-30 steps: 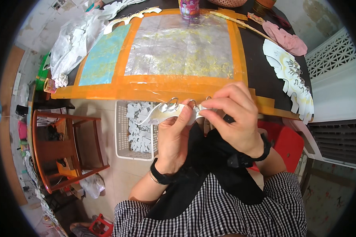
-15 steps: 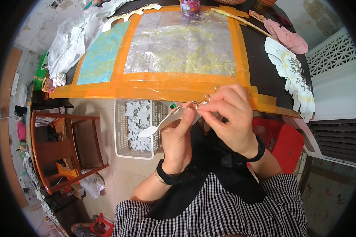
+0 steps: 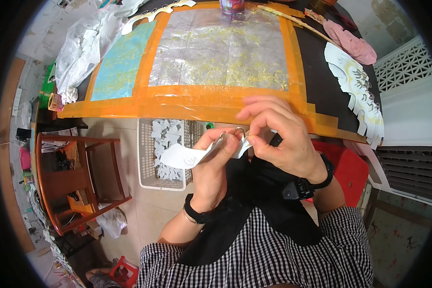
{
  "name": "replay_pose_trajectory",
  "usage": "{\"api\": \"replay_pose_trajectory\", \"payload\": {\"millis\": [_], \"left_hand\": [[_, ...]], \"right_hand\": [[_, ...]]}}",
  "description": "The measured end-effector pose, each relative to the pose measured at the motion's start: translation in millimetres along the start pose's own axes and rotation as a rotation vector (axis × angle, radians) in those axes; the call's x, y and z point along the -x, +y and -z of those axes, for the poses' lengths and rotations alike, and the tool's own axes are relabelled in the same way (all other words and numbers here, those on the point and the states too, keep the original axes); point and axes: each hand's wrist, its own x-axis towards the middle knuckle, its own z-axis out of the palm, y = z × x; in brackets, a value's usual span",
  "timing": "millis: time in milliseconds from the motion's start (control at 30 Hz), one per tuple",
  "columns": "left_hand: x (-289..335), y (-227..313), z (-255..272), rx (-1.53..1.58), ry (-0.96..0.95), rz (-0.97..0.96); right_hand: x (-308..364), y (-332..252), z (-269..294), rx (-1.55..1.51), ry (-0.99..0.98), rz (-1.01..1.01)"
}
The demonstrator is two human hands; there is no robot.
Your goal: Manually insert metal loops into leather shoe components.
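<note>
**One white strip (image 3: 182,157) gripped by two hands, with containers set around**

The white strip is held in front of the body, near the table's front edge. By the left hand (image 3: 212,163) it is gripped firmly, the thumb laid over it and the fingers curled behind, and its broad end is left projecting to the left. By the right hand (image 3: 284,138) it is pinched between thumb and forefinger beside a metal loop (image 3: 240,128), while the remaining fingers are kept loosely bent and raised.

Below the table edge, a pale plastic crate (image 3: 145,156) with perforated walls is seen on the floor, just left of the hands in the view. Many small white pieces (image 3: 167,144) are heaped loosely inside it; the near part of its base is left partly visible.

On the table (image 3: 316,72), at the left, white pieces can be made out in a translucent plastic bag (image 3: 74,62). At the far edge, a purple container (image 3: 232,6) is cut off by the frame, so its contents cannot be told. Farther right, a brown vessel (image 3: 320,5) is likewise cropped. At the left, a green container (image 3: 47,91) is partly hidden. On the floor, another plastic bag (image 3: 113,222) is seen beside a wooden chair (image 3: 72,169); what is held in it cannot be made out.
</note>
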Motion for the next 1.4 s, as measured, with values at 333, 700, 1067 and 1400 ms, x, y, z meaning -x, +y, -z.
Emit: {"api": "replay_pose_trajectory", "payload": {"millis": [333,700,1067,1400], "left_hand": [[-2,0,2,-0.085,-0.004,-0.068],[-12,7,3,0.083,-0.056,0.098],[-16,7,8,0.125,-0.058,0.221],[-16,6,6,-0.119,-0.013,0.021]], "right_hand": [[0,4,-5,-0.028,-0.078,-0.039],[3,4,-11,-0.290,-0.070,-0.247],[4,2,-23,-0.531,0.032,-0.390],[15,-2,-27,-0.696,-0.013,-0.238]]}}
